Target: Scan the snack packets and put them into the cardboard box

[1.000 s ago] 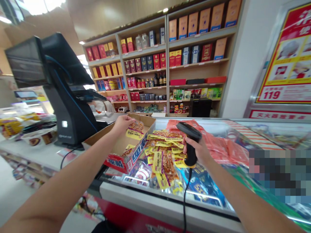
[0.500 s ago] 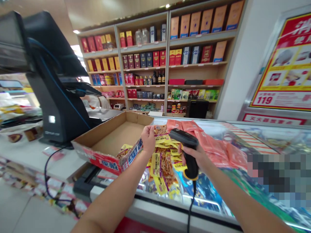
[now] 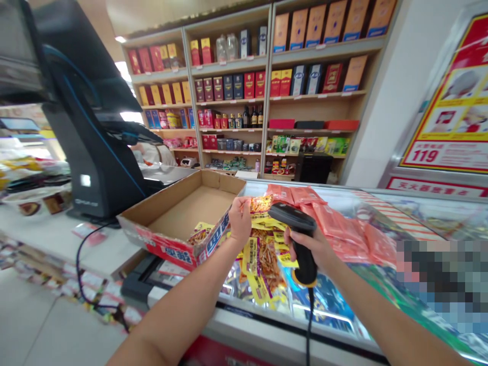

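My left hand pinches a yellow snack packet and holds it up just right of an open cardboard box. My right hand grips a black barcode scanner, its head close beside the held packet. A pile of the same yellow packets lies below both hands on the glass lid of a freezer. One or two more packets lie in the near corner of the box.
Orange-pink packets spread to the right on the freezer glass. A black till terminal stands at the left on a white counter, its cable hanging down. Shelves of boxed goods fill the back wall. A red and yellow poster hangs at the right.
My left hand came out of the box with a yellow packet and carried it right, up to the scanner head. My right hand with the scanner stayed nearly in place.
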A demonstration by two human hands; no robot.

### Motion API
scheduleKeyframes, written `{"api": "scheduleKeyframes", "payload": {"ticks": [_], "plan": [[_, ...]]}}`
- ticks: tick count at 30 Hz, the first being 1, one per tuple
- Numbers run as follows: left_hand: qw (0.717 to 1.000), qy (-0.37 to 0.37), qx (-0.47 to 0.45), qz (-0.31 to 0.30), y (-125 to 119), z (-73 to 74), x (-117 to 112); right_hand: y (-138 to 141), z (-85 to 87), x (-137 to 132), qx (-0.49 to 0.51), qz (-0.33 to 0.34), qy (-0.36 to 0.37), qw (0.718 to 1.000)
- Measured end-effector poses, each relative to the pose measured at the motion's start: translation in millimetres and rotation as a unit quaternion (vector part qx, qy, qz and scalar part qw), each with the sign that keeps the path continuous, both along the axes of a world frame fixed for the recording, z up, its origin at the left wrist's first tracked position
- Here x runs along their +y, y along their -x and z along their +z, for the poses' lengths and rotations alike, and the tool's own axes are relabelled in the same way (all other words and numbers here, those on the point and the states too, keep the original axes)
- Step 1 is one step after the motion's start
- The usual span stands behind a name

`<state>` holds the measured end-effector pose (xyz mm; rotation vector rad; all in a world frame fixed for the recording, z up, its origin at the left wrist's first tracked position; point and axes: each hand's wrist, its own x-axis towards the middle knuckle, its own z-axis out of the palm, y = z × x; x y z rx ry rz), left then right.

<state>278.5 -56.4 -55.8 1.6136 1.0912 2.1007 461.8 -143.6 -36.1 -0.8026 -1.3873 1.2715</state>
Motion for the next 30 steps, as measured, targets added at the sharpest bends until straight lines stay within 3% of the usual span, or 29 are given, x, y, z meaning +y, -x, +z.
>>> {"api": "scheduleKeyframes", "payload": {"ticks": [8,13,15,18,20,22,26,28,30], "plan": [[0.999,0.029,0.002,0.026,2,2.1,-1,-1,-1.5,2,0.001,-0.006,0.007,1.0],[0.987,0.099,-0.089,0.085,11,-1.0,19,-5,1.4,5,0.008,-0.028,-0.017,0.999],[0.981,0.126,-0.127,0.079,13,-2.3,29,-7,1.6,7,0.021,-0.048,-0.027,0.998],[0.977,0.163,-0.134,0.02,11,-3.3,39,-10,0.2,11,0.041,-0.06,-0.031,0.997],[0.978,0.184,-0.096,-0.001,9,-2.1,39,-11,-1.0,13,0.041,-0.052,-0.028,0.997],[0.981,0.191,-0.02,0.023,9,2.5,33,-12,-1.8,14,0.039,-0.047,-0.027,0.998],[0.971,0.149,0.165,0.084,25,30.3,14,-12,-2.8,15,0.041,-0.048,-0.028,0.998],[0.947,0.161,0.271,0.061,46,52.2,9,-11,-3.5,16,0.043,-0.05,-0.029,0.997],[0.901,0.229,0.366,0.032,74,71.9,11,-11,-3.9,17,0.039,-0.049,-0.029,0.998]]}}
